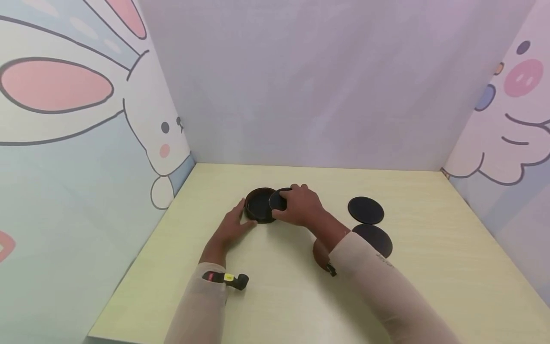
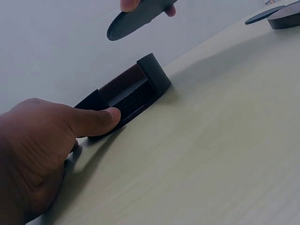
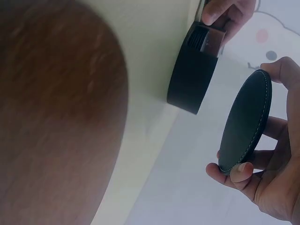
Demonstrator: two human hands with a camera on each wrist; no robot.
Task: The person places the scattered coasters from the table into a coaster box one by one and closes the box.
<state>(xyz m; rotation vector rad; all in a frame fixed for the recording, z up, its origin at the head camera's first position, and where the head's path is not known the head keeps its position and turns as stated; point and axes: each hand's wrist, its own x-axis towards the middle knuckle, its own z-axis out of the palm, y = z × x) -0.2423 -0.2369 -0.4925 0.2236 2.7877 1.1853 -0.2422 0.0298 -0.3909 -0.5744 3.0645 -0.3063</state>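
Note:
A round black coaster (image 3: 246,122) with light stitching round its edge is in my right hand (image 1: 302,205), which grips it by the rim between thumb and fingers. It is raised and tilted above the table, just right of a round black coaster holder (image 3: 192,79). That holder stands on the table with a cut-out in its side wall, and ridges show inside the cut-out. My left hand (image 1: 229,227) holds the holder from the left, its thumb (image 2: 101,121) against the wall beside the cut-out.
Two more dark round coasters lie to the right on the table, one farther back (image 1: 366,210) and one nearer (image 1: 374,239). A brown rounded piece (image 1: 320,255) with a black bit is partly hidden under my right forearm. Cartoon-printed walls (image 1: 163,129) border the pale table (image 1: 275,296).

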